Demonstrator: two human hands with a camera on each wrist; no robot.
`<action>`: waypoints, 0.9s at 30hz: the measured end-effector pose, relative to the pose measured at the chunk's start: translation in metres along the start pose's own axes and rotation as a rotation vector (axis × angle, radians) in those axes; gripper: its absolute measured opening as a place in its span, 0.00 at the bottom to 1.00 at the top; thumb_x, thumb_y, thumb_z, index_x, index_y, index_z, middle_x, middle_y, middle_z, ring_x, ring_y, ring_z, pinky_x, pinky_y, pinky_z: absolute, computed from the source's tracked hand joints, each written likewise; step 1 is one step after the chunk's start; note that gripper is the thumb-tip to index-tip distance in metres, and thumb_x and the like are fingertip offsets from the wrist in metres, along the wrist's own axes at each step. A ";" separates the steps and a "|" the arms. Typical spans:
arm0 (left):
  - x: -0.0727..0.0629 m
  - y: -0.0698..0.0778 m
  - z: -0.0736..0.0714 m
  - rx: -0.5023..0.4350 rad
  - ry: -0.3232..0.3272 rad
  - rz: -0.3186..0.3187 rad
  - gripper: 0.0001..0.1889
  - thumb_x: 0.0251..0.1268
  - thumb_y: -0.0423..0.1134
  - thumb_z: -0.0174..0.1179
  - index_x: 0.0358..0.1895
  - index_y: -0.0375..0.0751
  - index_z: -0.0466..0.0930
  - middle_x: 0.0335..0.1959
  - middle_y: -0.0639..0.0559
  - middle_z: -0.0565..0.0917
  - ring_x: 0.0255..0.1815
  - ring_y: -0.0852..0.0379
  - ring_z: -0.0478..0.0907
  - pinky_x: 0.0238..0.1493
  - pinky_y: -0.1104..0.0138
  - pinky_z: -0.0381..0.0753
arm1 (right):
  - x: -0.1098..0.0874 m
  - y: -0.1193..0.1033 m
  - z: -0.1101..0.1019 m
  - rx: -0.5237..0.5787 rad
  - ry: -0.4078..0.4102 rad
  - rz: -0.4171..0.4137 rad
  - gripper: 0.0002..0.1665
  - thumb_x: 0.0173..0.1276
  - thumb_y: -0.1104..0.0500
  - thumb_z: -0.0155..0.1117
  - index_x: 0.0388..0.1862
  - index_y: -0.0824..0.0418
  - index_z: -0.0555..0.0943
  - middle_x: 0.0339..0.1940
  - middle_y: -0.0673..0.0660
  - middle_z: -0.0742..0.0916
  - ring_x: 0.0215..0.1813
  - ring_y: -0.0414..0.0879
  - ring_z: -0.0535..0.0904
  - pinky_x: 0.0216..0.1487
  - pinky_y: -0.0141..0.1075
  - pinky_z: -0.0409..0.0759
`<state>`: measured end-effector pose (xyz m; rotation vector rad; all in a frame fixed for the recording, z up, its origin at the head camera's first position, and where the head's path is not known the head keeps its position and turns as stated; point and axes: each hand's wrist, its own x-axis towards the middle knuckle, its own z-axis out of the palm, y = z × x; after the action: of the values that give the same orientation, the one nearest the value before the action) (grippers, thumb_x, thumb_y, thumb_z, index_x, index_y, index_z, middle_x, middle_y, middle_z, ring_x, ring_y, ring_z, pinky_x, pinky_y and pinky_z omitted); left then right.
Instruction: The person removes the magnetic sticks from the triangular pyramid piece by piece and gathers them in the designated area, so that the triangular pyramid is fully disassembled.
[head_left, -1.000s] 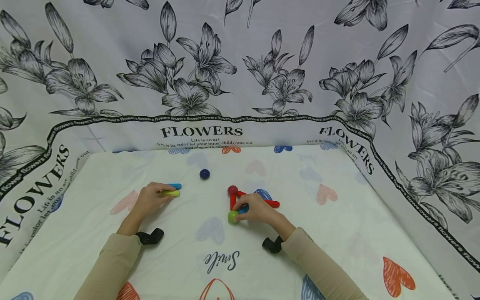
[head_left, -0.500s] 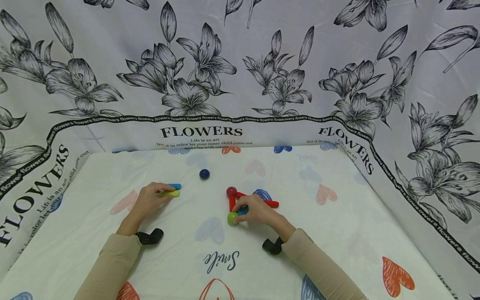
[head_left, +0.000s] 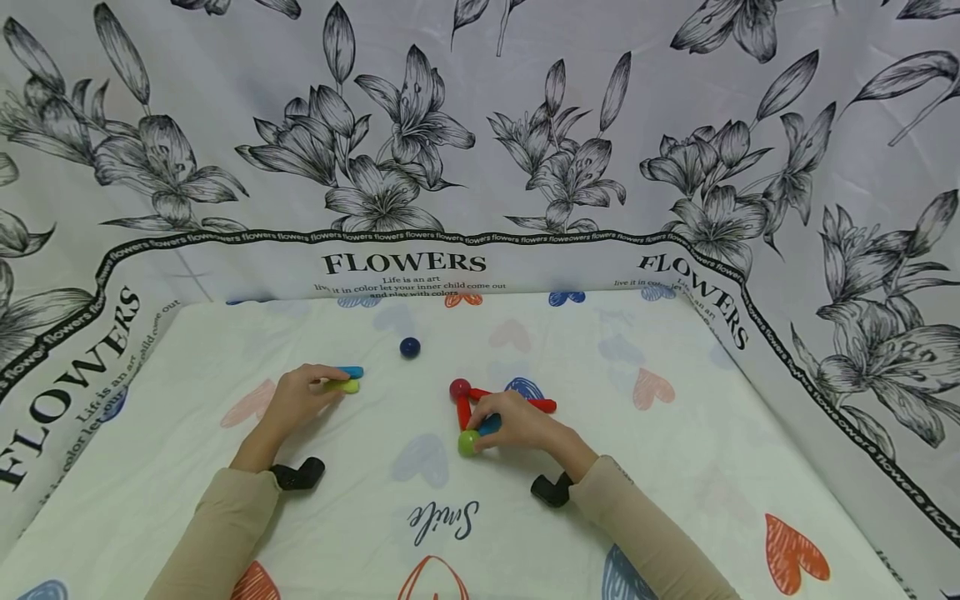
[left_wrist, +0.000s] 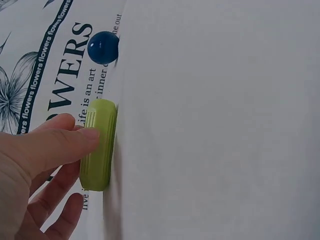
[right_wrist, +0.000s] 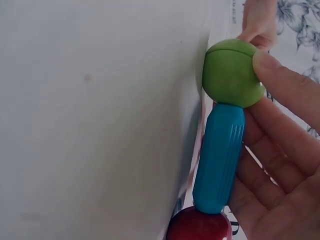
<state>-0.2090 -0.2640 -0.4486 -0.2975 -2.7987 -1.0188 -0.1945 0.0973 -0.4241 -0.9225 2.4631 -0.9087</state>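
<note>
My left hand point(head_left: 296, 402) pinches a lime-green ridged rod point(left_wrist: 101, 150) between thumb and fingers. Alongside it, a blue rod point(head_left: 351, 372) pokes out past the fingertips in the head view. With thumb and fingers, my right hand point(head_left: 522, 421) holds a green ball point(right_wrist: 231, 72) joined to a blue ridged rod point(right_wrist: 218, 160). The far end of that rod meets a dark red ball point(right_wrist: 199, 225). In the head view, a red rod point(head_left: 463, 412) links the green ball with a red ball point(head_left: 460, 389); another red rod point(head_left: 543, 406) shows beyond the hand, which covers part of the assembly.
A dark blue ball point(head_left: 409, 347) sits on the table beyond and between the hands. The white tablecloth point(head_left: 360, 517) bears hearts and lettering. A flower-printed curtain point(head_left: 480, 167) rises behind and along the sides. Black wrist mounts point(head_left: 300, 474) hang by both cuffs.
My right hand has drawn the green ball slightly nearer to me, and the joined red ball has shifted left and nearer, so the assembly has turned a little. My left hand stays in place.
</note>
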 end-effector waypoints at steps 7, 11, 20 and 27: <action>-0.002 0.014 0.003 0.011 0.043 0.073 0.12 0.53 0.27 0.68 0.42 0.39 0.87 0.47 0.40 0.87 0.52 0.40 0.81 0.53 0.60 0.80 | -0.003 0.001 -0.002 -0.028 -0.030 -0.030 0.15 0.56 0.55 0.74 0.44 0.55 0.87 0.43 0.51 0.88 0.48 0.43 0.79 0.52 0.29 0.79; -0.004 0.024 0.010 0.020 0.072 0.127 0.11 0.51 0.28 0.69 0.40 0.40 0.87 0.45 0.40 0.88 0.49 0.41 0.82 0.51 0.71 0.79 | -0.005 0.002 -0.002 -0.047 -0.040 -0.037 0.16 0.56 0.55 0.74 0.44 0.54 0.87 0.43 0.51 0.88 0.49 0.43 0.80 0.53 0.30 0.79; -0.004 0.041 0.026 -0.062 -0.003 0.177 0.10 0.53 0.28 0.68 0.40 0.38 0.87 0.39 0.44 0.89 0.40 0.54 0.84 0.48 0.61 0.85 | -0.006 0.001 -0.003 -0.025 -0.040 -0.031 0.16 0.56 0.54 0.75 0.44 0.54 0.87 0.44 0.51 0.88 0.50 0.43 0.79 0.53 0.28 0.79; -0.003 0.055 0.034 -0.157 -0.114 0.133 0.11 0.58 0.30 0.65 0.45 0.35 0.85 0.44 0.42 0.88 0.46 0.45 0.83 0.53 0.51 0.83 | -0.007 0.002 -0.003 -0.002 -0.026 -0.028 0.16 0.56 0.54 0.74 0.44 0.54 0.87 0.46 0.51 0.88 0.51 0.43 0.79 0.56 0.32 0.80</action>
<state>-0.1960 -0.2006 -0.4408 -0.5698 -2.7571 -1.2273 -0.1917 0.1049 -0.4224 -0.9650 2.4355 -0.8985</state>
